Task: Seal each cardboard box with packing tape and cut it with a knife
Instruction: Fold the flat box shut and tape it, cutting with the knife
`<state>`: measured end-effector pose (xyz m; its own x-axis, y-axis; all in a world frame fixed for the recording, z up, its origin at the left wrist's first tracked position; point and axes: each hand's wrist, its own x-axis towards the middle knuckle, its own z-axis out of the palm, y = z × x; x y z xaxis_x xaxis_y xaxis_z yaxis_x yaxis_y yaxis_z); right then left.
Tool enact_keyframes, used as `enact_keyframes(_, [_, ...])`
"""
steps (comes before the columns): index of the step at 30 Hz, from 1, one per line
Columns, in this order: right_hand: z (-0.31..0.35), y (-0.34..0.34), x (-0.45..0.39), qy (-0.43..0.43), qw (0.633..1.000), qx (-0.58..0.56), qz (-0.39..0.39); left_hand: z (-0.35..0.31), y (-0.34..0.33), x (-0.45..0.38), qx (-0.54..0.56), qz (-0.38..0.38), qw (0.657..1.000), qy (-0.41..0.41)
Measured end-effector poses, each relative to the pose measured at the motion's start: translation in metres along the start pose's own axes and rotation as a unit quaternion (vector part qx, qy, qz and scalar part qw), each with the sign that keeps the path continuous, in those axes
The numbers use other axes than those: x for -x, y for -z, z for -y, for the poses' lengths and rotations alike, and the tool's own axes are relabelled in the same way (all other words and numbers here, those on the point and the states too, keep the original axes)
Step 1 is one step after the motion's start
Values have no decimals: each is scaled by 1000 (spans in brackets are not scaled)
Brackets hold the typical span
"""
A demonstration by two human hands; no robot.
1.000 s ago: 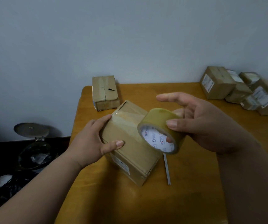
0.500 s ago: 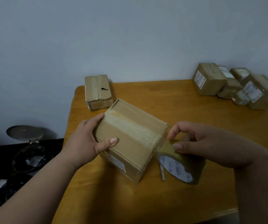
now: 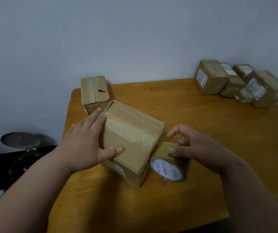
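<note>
The box (image 3: pixel 131 137) sits at frame centre on the table (image 3: pixel 202 132), turned at an angle, with a strip of tape (image 3: pixel 131 132) running across its top from the far left edge to the near right edge. My left hand (image 3: pixel 87 140) lies flat and spread on the box's left side, fingers on the tape's far end, thumb on the top; it presses rather than grips. My right hand (image 3: pixel 197 148) pinches the roll (image 3: pixel 168 162) just right of the box, thumb and fingers on its rim, the roll standing on edge with the tape leading up onto the box. A thin grey strip (image 3: pixel 164 180) pokes out below the roll; I cannot tell what it is.

A small box (image 3: pixel 94 93) stands behind, near the table's left corner. More boxes (image 3: pixel 240 83) cluster at upper right.
</note>
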<state>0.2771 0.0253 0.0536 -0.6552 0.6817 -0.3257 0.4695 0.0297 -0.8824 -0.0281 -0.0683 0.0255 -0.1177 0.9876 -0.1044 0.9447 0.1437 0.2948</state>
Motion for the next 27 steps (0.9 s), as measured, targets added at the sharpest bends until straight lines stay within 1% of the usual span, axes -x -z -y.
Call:
enact_keyframes(2, [-15,-6,1,-7,998,-63,-26,-7,-6,-1,21,4,1000,12])
enact_keyframes(4, [-29,-15,0,-2,992,-122,-22,-6,-10,-4,71,-14,997,33])
enact_keyframes(6, [-31,-26,-5,3,982,-187,-15,-1,-8,-9,91,-28,994,46])
enact_keyframes(9, [-11,-38,-17,57,956,-287,-17,8,0,-12,137,-41,988,62])
enact_keyframes(11, [7,-43,-27,109,940,-323,-21,18,5,-9,212,-56,972,87])
enact_keyframes(12, [16,-45,-31,130,934,-333,-17,24,6,-5,272,-52,956,99])
enact_keyframes(13, [25,-48,-35,148,928,-341,-4,29,7,0,347,-35,930,113])
enact_keyframes(15, [41,-56,-43,175,921,-343,51,37,-2,11,475,31,868,145])
enact_keyframes(17, [54,-65,-54,181,930,-308,87,38,-23,25,516,93,831,184])
enact_keyframes(18, [58,-71,-60,168,945,-269,82,36,-34,31,527,107,818,205])
enact_keyframes(20, [57,-85,-75,122,973,-187,59,33,-52,41,553,115,789,241])
enact_keyframes(22, [46,-102,-86,62,983,-167,50,32,-57,45,585,118,762,250])
enact_keyframes(23, [41,-109,-89,41,982,-179,43,33,-56,44,601,117,754,239])
enact_keyframes(24, [37,-116,-92,28,979,-199,35,34,-54,43,611,116,752,218])
enact_keyframes(25, [34,-120,-94,23,977,-211,30,35,-53,40,613,124,756,192])
enact_keyframes(27, [34,-124,-97,21,976,-216,30,31,-49,35,592,151,779,138])
